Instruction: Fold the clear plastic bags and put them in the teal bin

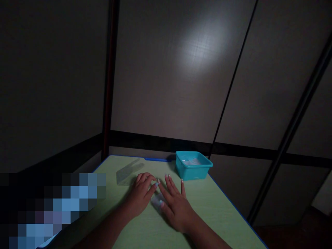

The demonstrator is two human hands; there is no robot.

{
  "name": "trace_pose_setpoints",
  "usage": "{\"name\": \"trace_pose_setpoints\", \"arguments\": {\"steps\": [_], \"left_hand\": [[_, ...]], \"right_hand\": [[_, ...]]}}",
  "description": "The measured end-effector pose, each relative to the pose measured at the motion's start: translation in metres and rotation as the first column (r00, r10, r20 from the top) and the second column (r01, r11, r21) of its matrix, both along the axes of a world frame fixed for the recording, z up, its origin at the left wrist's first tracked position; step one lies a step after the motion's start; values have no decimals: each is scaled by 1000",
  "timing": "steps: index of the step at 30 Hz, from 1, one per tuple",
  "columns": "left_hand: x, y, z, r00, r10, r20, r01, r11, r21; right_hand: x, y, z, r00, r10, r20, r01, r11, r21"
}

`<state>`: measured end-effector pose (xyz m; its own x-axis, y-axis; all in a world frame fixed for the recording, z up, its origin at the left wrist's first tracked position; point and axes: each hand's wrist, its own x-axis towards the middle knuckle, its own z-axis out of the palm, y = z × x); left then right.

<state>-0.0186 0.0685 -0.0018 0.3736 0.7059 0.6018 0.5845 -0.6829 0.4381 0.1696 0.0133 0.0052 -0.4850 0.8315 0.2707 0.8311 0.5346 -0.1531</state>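
On the pale green table, my left hand (142, 193) has its fingers bent and its thumb drawn in near the index fingertip, like a pinch. What it holds there, if anything, is too small to make out. Just right of it lies my right hand (177, 207), palm down with fingers spread; its index fingertip comes close to the left thumb. A small translucent, whitish piece (157, 201), seemingly thin plastic, shows on the table between the hands, partly hidden under the right thumb. Beyond the left hand is a flat, greyish, see-through angular sheet (126, 174).
A turquoise plastic basket (195, 173) with whitish contents stands at the table's far right corner. The green tabletop (145, 228) has a blue edge. Dark panelled doors (166, 97) rise behind it. Blurred blocks cover the lower left.
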Motion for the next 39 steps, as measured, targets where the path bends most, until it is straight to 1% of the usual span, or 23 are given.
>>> {"name": "trace_pose_setpoints", "arguments": {"steps": [2,4,6,12,21,23,26,28,29,31,33,36,39], "left_hand": [[0,-1,1,1000,1,2,-1,1000,11],[0,-2,2,1000,4,-11,-4,1000,12],[0,-3,2,999,10,-32,-9,1000,4],[-2,-1,-2,997,50,-64,-50,999,-11],[-3,1,-8,997,40,-70,-41,999,-18],[-4,2,-8,997,47,-57,-48,999,-13],[-5,3,-6,998,43,-40,-43,999,-12],[-7,2,-5,998,-12,-57,11,1000,-25],[-7,0,-5,995,-53,-82,50,998,-38],[-7,-2,-6,978,-133,-163,120,989,-86],[-5,-5,-9,949,-177,-261,140,978,-155],[-2,-8,-14,912,-181,-368,96,967,-237],[-1,-8,-17,902,-170,-398,64,962,-264]], "right_hand": [[-1,1,1,998,60,-6,-60,998,10],[-3,-1,1,990,139,5,-139,990,-34],[-7,-4,0,984,177,11,-175,980,-90],[-13,-5,0,989,145,-10,-144,971,-190],[-18,-2,6,986,142,82,-116,957,-266],[-18,-5,8,988,130,80,-107,964,-245],[-15,-17,14,999,42,30,-38,992,-122],[-8,-30,19,1000,-18,3,18,999,-45],[-4,-37,21,1000,-26,3,27,999,-28],[6,-53,26,1000,-22,18,22,999,-26],[16,-66,30,998,-1,61,3,999,-38],[25,-77,33,993,5,115,3,997,-73],[23,-77,32,990,-22,137,35,995,-94]]}}
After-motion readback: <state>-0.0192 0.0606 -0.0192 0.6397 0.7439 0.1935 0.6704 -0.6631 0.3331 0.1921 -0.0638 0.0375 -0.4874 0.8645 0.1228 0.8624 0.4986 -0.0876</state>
